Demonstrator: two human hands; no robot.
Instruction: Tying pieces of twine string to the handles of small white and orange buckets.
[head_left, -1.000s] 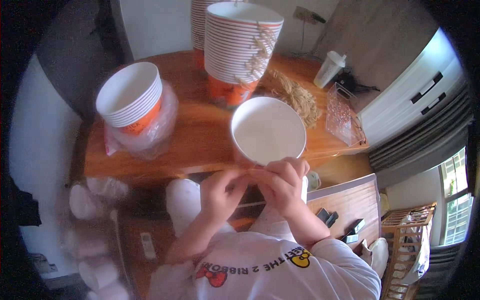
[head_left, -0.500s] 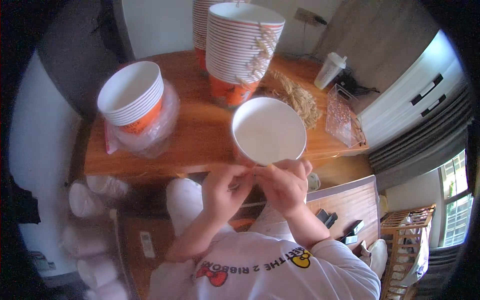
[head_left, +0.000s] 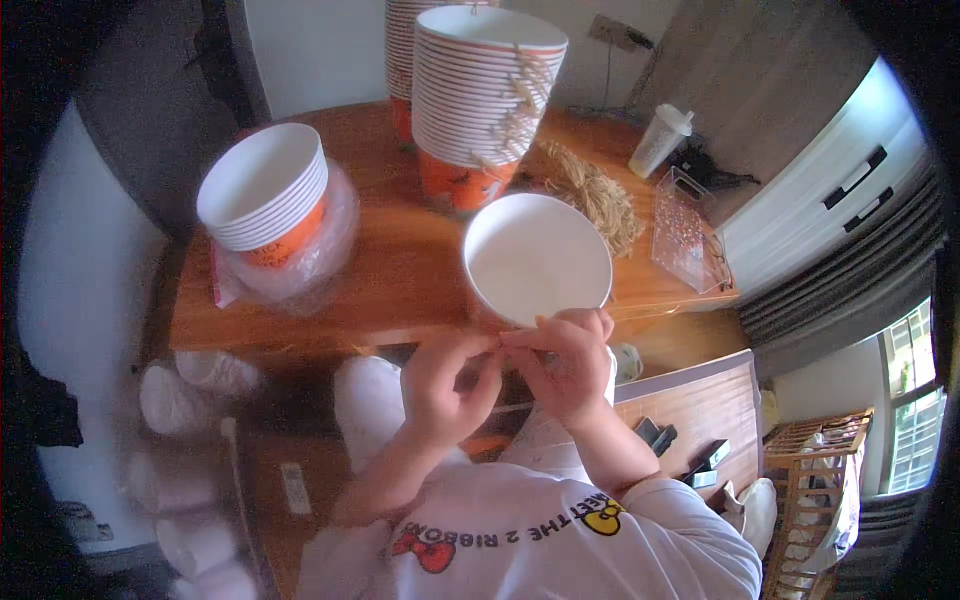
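A white paper bowl (head_left: pixel 537 257) is held at the near edge of the wooden table (head_left: pixel 390 280), its open mouth tipped toward the camera. The right hand (head_left: pixel 565 365) is closed on the bowl's near rim from below, fingers curled under it. The left hand (head_left: pixel 447 375) is drawn up just beside the right, its fingertips pinched together and touching the right hand's fingers at the rim; what is pinched between them cannot be told. Behind the bowl, a tall stack of bowls (head_left: pixel 487 90) with orange bases is set on the table, and a second tall stack is partly hidden behind it. To the left, a shorter stack (head_left: pixel 265 190) is seated in a clear plastic wrapper (head_left: pixel 325 250). A heap of straw-coloured strands (head_left: pixel 595 190) is spread just right of the tall stack, with a clear tray (head_left: pixel 685 230) and a lidded cup (head_left: pixel 660 140) beyond it.
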